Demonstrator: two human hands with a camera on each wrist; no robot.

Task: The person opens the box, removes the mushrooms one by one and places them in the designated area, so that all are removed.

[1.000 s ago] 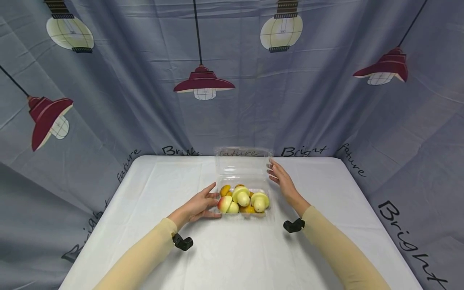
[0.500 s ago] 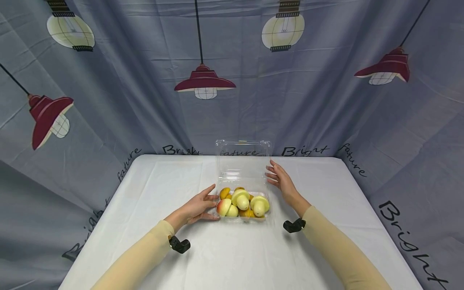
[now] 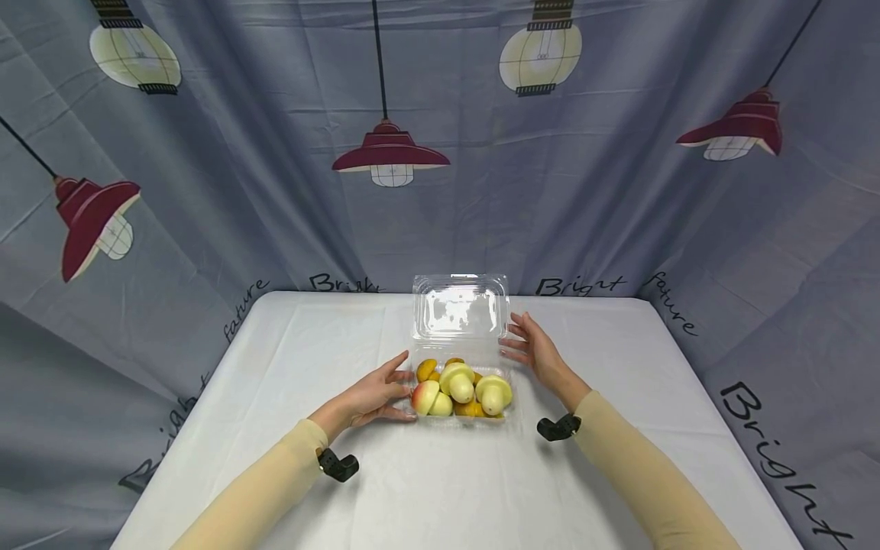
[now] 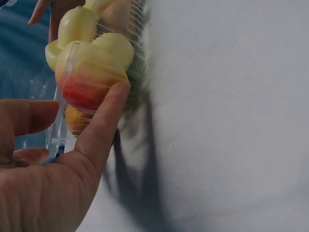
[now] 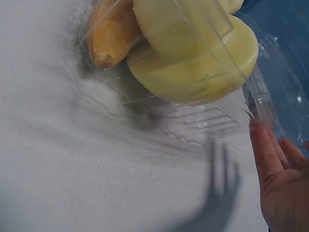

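**A:** White tablecloth (image 3: 275, 428), box (image 3: 459, 403) mid-table toward the far edge, fruit (image 3: 459, 386) already packed?

**B:** Yep. Lid (image 3: 461, 307) not shut though. Left hand (image 3: 374, 393) steadies the box, fingers relaxed; right hand (image 3: 535, 351), fingers straight, at the lid's edge.

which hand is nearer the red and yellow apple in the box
Left. The left hand rests against the clear box wall right beside the apple; the right hand is across the box by the lid.
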